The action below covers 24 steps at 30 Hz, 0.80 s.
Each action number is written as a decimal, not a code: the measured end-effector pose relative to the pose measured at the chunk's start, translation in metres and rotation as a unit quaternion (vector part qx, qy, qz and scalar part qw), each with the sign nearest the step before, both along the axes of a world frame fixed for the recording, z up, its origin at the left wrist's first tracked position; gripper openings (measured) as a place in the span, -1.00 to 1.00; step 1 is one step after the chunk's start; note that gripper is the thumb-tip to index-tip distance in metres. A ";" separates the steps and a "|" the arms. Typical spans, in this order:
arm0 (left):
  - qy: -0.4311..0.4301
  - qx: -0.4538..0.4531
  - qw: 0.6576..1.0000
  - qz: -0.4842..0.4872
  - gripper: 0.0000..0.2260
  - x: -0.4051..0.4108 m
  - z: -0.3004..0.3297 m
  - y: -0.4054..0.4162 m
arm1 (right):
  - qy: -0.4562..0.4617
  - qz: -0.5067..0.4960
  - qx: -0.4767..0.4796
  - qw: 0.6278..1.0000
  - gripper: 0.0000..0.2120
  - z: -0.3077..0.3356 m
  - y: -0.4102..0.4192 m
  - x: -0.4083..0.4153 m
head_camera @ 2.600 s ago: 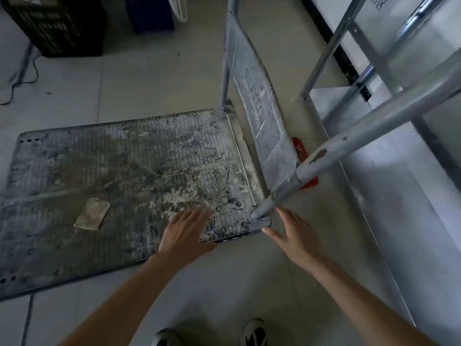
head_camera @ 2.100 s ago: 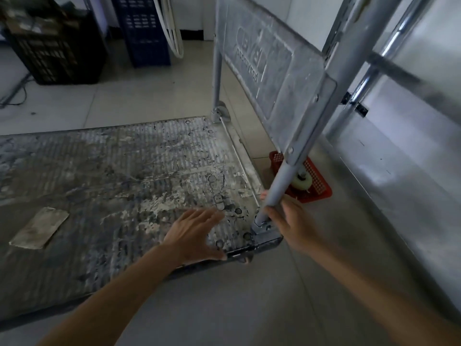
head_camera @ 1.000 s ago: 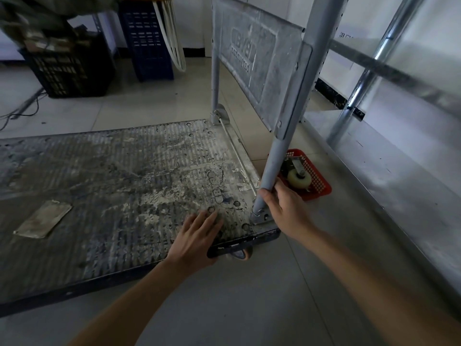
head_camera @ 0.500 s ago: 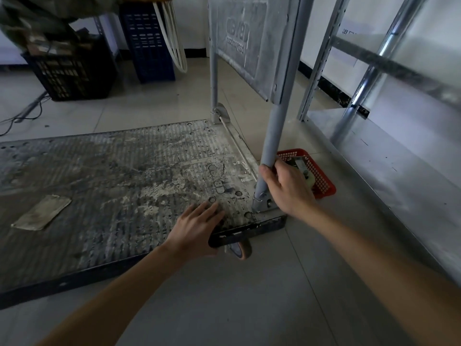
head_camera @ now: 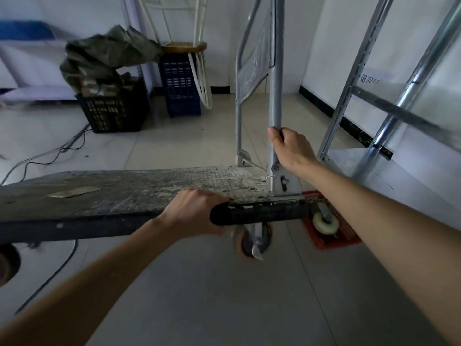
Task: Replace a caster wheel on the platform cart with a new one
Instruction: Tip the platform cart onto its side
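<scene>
Head view, going left to right: a dark wheel (head_camera: 7, 263) shows at the far left edge under the cart (head_camera: 124, 193), and cables (head_camera: 42, 158) trail over the tiled floor behind. A flat scrap (head_camera: 74, 191) lies on the cart's worn deck. Further back stand a black crate (head_camera: 114, 111) heaped with a green cloth (head_camera: 104, 53), then a blue crate (head_camera: 180, 88) with a white chair (head_camera: 184, 33) on top.

Near the middle, the left hand (head_camera: 194, 213) grips the cart's near edge, fingers lying on the deck and thumb curled under the black rim. Just right of it, below the corner, hangs the caster (head_camera: 252, 239), orange-brown and blurred, off the floor.

Above the corner, the handle (head_camera: 274, 83) stands upright. The right hand (head_camera: 291, 148) is wrapped around its near post, low down, just above the hinge bracket (head_camera: 284, 181).

Beyond the corner, on the floor, sits a red basket (head_camera: 331, 239) with a white wheel (head_camera: 325, 222) in it. A metal rack (head_camera: 389, 113) fills the right side against the white wall.
</scene>
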<state>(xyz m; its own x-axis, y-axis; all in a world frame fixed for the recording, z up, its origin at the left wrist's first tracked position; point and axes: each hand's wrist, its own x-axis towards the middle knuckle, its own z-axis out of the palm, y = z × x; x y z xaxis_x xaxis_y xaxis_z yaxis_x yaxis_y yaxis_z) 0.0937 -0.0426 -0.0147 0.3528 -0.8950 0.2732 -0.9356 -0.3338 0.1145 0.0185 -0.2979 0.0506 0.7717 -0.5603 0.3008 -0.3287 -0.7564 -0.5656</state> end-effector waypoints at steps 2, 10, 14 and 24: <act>-0.001 -0.013 1.000 0.009 -0.52 0.015 0.012 -0.004 | -0.008 -0.007 0.012 1.000 -0.53 0.010 -0.006 0.020; -0.116 -0.015 0.993 0.024 -0.53 0.056 0.025 -0.034 | 0.008 -0.053 0.010 0.999 -0.50 0.017 -0.043 0.075; -0.159 -0.069 0.985 0.006 -0.56 0.079 0.034 -0.039 | 0.022 -0.092 -0.017 0.995 -0.46 0.023 -0.051 0.103; -0.070 -0.054 0.996 0.016 -0.39 0.135 0.091 -0.029 | -0.040 -0.128 -0.017 0.991 -0.42 0.040 -0.050 0.157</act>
